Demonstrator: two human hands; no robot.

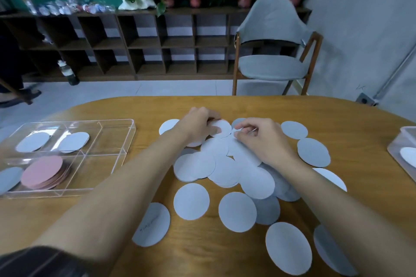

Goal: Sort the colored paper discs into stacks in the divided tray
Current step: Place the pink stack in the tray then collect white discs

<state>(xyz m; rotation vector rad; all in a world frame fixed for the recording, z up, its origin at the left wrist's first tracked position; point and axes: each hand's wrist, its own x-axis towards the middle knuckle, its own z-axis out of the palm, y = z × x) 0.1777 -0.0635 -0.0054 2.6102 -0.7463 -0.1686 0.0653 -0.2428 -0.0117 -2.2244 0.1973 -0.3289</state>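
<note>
Several pale paper discs (191,201) lie scattered and overlapping on the wooden table (202,254). My left hand (198,122) grips one white disc (222,129) at the far side of the pile, thumb on its face. My right hand (258,135) pinches the edge of another pale disc (245,153) just right of it. The clear divided tray (117,141) sits at the left. It holds a stack of pink discs (42,172) in a near compartment, a pale disc (9,179) beside them, and pale discs (33,141) in two far compartments.
A second clear container (403,141) with a white disc stands at the table's right edge. Behind the table are a grey chair (272,51), a low dark shelf unit (157,45) with potted plants and bottles on top, and a grey wall at the right.
</note>
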